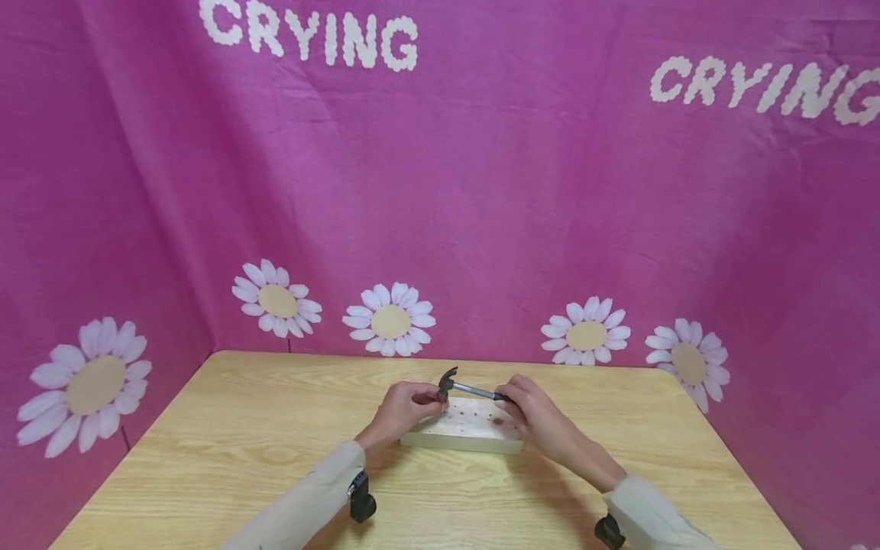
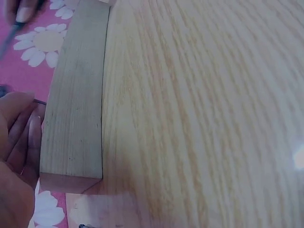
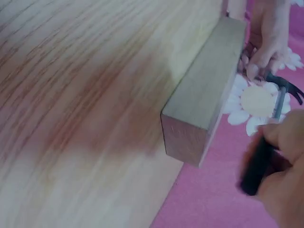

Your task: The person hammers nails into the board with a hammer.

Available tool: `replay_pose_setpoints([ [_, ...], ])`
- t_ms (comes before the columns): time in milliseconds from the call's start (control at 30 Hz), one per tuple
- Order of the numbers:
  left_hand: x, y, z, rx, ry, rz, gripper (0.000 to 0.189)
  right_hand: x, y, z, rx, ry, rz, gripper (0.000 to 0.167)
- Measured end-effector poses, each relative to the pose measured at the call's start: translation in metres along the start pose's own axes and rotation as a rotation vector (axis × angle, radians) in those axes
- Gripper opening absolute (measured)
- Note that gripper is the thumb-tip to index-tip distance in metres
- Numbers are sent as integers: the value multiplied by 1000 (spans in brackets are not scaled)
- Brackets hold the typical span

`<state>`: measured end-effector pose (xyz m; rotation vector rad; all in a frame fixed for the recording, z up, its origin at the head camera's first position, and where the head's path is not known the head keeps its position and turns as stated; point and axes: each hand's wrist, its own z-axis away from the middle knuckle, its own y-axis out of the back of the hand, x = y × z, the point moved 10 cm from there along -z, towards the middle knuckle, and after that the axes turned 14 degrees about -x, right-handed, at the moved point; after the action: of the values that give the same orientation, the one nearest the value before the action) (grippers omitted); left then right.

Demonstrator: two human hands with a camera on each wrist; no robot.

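A pale wooden block (image 1: 462, 441) lies on the table, its top dotted with several small dark marks. My right hand (image 1: 546, 424) grips a claw hammer (image 1: 473, 390) by its black handle (image 3: 256, 164). The hammer's head is over the block's left end, right at the fingertips of my left hand (image 1: 406, 409). Those fingertips pinch a thin dark nail (image 2: 40, 101) at the block's top; most of it is hidden by the fingers. Whether the hammer touches the nail, I cannot tell.
The wood-grain table (image 1: 275, 428) extends around the block on all sides. A pink cloth (image 1: 481, 229) with daisies and white lettering hangs behind and beside it. Dark wrist devices (image 1: 360, 498) sit under both sleeves.
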<state>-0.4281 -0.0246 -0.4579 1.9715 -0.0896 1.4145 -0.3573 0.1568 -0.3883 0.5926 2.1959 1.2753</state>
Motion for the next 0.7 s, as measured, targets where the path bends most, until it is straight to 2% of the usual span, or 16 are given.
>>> replay_pose_setpoints([
  [100, 1, 1, 1, -4, 0, 15, 13, -1, -3, -2, -12, 2, 7, 12],
  [233, 2, 0, 1, -19, -8, 28, 13, 4, 4, -2, 43, -45, -75, 11],
  [333, 2, -1, 0, -4, -18, 24, 14, 6, 3, -1, 28, -56, -61, 12],
  [467, -1, 0, 1, 24, -4, 21, 12, 6, 0, 1, -1, -33, 12, 13],
  [600, -2, -1, 4, 26, 10, 19, 10, 8, 7, 4, 51, -1, 0, 13],
  [700, -4, 0, 5, 38, 11, 29, 10, 8, 10, 4, 55, 21, 5, 14],
])
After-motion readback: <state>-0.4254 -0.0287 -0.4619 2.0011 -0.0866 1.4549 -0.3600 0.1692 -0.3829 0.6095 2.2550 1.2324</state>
